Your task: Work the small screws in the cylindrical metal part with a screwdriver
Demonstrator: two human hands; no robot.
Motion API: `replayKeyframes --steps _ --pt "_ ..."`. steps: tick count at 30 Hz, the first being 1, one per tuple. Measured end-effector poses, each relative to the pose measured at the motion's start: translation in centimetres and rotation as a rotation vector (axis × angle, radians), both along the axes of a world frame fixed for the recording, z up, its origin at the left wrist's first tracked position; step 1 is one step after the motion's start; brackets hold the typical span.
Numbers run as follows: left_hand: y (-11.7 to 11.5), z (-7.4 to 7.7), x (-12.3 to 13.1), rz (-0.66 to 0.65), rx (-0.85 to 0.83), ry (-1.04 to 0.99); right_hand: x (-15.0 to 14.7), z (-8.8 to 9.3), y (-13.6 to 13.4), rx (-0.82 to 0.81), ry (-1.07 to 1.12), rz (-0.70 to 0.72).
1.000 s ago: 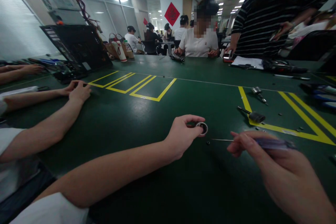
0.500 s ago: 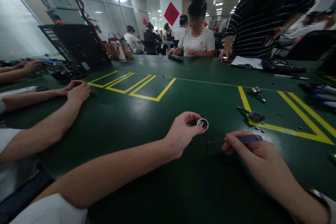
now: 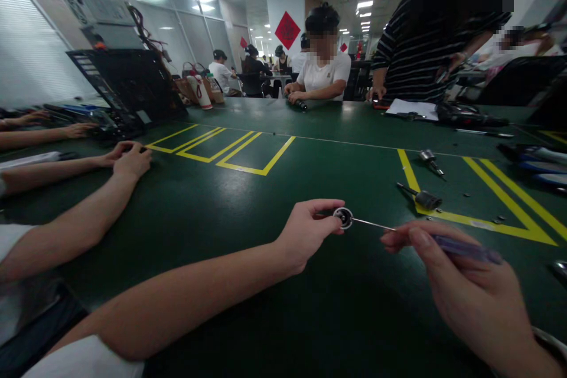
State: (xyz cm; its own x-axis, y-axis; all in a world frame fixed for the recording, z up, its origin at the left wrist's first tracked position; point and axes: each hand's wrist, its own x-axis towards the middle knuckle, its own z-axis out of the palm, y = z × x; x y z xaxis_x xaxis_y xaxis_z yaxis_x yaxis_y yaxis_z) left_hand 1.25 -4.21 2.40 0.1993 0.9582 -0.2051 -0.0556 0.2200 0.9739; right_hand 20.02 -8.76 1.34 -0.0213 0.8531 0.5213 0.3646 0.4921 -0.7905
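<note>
My left hand pinches a small round metal part between thumb and fingers, its hollow end facing right. My right hand is closed around the purple translucent handle of a screwdriver. The thin shaft points left, and its tip is at the opening of the round part; whether it touches inside is too small to tell. Beyond my right hand, a dark cylindrical part with a shaft lies across the yellow tape, and a silvery one lies farther back. Small nuts are scattered near them.
Yellow tape marks the green table. Another person's hands are at the left, near a black panel. Blue-handled tools lie at the right. Across the table, a seated person handles a dark tool.
My right hand has turned and moved slightly right and down, and the screwdriver tip has come up to the round part's opening. The seated person across now has both hands together at the dark tool.
</note>
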Motion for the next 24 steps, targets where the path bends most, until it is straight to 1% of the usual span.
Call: replayKeyframes --steps 2,4,7,12,16,21,24 --pt "-0.2 0.0 0.2 -0.008 0.011 -0.013 -0.1 0.1 -0.5 -0.004 -0.132 0.012" --pt "-0.5 0.0 0.3 -0.022 0.026 -0.033 -0.2 0.1 -0.9 0.008 -0.196 0.039" --pt "-0.8 0.0 0.4 -0.037 0.059 -0.051 -0.4 -0.1 -1.2 0.066 -0.261 0.063" --pt "-0.9 -0.1 0.3 -0.05 0.138 -0.017 -0.3 -0.4 -1.3 0.174 -0.363 0.072" --pt "-0.9 -0.3 0.3 -0.038 0.175 0.014 -0.5 0.0 -1.4 0.24 -0.434 0.086" --pt "-0.9 -0.3 0.4 -0.02 0.183 0.031 -0.4 0.6 -1.8 0.357 -0.533 0.109" --pt "-0.9 -0.3 0.4 -0.017 0.189 0.03 -0.4 0.7 -1.8 0.395 -0.565 0.114"
